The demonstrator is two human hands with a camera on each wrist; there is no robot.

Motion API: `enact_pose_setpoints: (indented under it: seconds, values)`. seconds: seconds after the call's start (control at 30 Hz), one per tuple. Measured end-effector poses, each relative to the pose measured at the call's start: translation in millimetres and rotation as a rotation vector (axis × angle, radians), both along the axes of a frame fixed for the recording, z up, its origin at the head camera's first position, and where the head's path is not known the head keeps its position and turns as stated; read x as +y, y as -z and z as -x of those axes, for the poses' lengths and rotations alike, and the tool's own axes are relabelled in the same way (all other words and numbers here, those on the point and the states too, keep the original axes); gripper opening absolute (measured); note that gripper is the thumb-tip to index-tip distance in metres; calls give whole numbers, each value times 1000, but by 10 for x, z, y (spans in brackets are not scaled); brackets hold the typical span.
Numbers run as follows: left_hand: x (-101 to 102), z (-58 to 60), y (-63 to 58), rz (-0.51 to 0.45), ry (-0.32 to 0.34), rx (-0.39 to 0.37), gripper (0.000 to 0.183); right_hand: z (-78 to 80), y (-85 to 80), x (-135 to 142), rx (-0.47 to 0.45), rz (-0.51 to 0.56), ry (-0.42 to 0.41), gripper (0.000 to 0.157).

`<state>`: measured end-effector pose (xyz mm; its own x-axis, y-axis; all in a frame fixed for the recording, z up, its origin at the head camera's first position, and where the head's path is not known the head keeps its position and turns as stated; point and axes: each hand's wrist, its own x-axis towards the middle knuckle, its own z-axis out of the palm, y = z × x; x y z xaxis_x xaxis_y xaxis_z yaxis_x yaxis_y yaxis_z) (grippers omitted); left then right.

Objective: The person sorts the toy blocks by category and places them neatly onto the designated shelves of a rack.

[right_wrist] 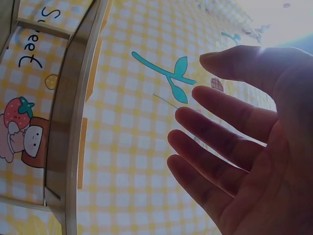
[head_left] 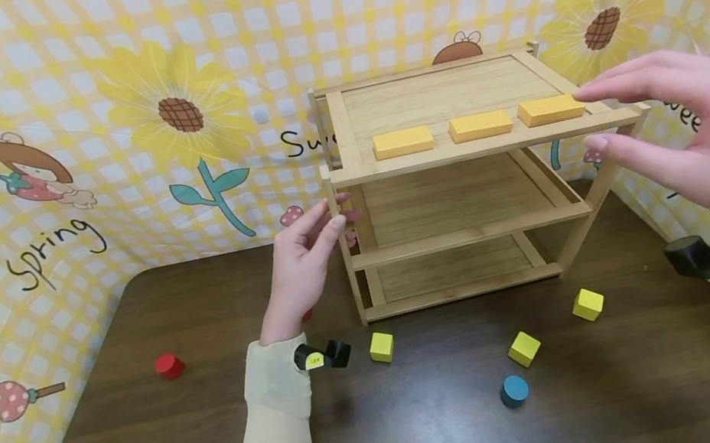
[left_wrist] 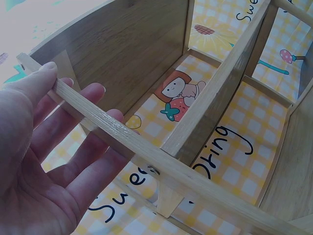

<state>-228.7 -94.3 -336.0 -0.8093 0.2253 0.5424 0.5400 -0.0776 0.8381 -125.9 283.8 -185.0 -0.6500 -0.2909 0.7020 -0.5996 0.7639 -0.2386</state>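
Observation:
A three-tier wooden shelf (head_left: 469,236) stands on the dark table. My left hand (head_left: 302,261) holds its front left post (left_wrist: 112,127), the thumb on the near side and the fingers behind. Three orange-yellow rectangular blocks lie in a row along the front of the top tier: a left block (head_left: 403,142), a middle block (head_left: 481,125) and a right block (head_left: 550,110). Just right of the right block is my right hand (head_left: 707,135), thumb and fingers spread with nothing between them. In the right wrist view its fingers (right_wrist: 210,132) are apart from the shelf.
In front of the shelf lie three yellow cubes, a left cube (head_left: 382,347), a middle cube (head_left: 525,349) and a right cube (head_left: 588,304), plus a blue cylinder (head_left: 514,391). A red cylinder (head_left: 169,366) is at left. Checked cloth (head_left: 272,49) lines the back and sides.

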Motion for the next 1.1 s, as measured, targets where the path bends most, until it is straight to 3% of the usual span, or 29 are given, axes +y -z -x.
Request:
enact_pose_setpoints:
  seconds: [0.37, 0.73, 1.1]
  values:
    - [4, 5, 4, -3, 3, 9, 37, -68, 142, -31, 18, -37, -79, 50]
    - [-5, 13, 17, 5, -2, 31, 36, -99, 354, -17, -162, -57, -62, 58]
    - [2, 13, 13, 14, -14, 43, 35, -113, 628, 95, -303, -64, -49, 48]
